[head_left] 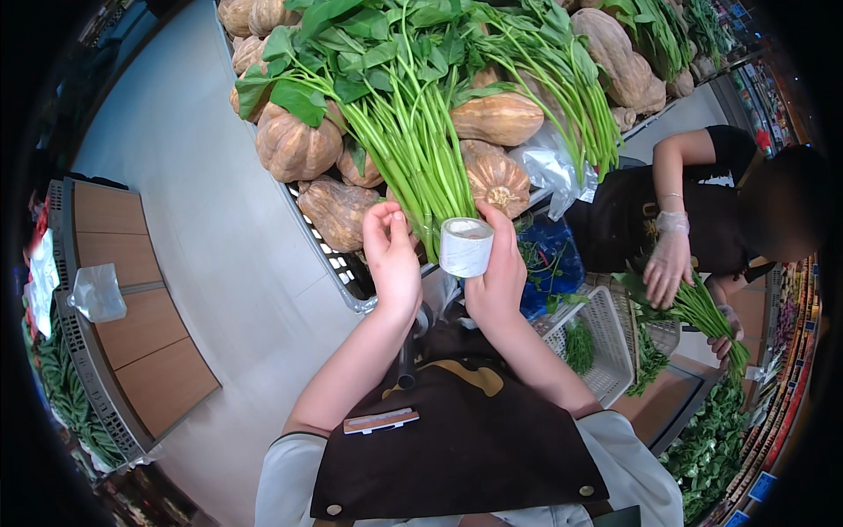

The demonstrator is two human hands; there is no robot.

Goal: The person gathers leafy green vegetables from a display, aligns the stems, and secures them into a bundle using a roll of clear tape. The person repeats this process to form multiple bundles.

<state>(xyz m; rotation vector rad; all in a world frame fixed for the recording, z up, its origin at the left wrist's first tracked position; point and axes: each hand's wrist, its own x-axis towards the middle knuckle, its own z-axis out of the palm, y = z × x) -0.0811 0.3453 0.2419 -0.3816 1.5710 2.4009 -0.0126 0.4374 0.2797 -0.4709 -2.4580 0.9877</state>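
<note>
A long bunch of leafy green stems [421, 149] lies on a heap of pumpkins, its cut ends toward me. My right hand [497, 279] grips a white roll of tape [466, 249] close to those ends. On the left side of the stems is my left hand [392, 263], its fingers curled in with the thumb against them. Whatever they may pinch is too small to make out. A second bunch of greens [571, 97] rests to the right, over a clear plastic bag [555, 167].
Several pumpkins [297, 147] fill a black crate [338, 268] before me. At right, a co-worker's gloved hand [669, 268] handles another bunch of greens [702, 316]. White baskets [606, 351] and a blue bag [553, 255] stand nearby. A wooden-sided stand [132, 307] is at left.
</note>
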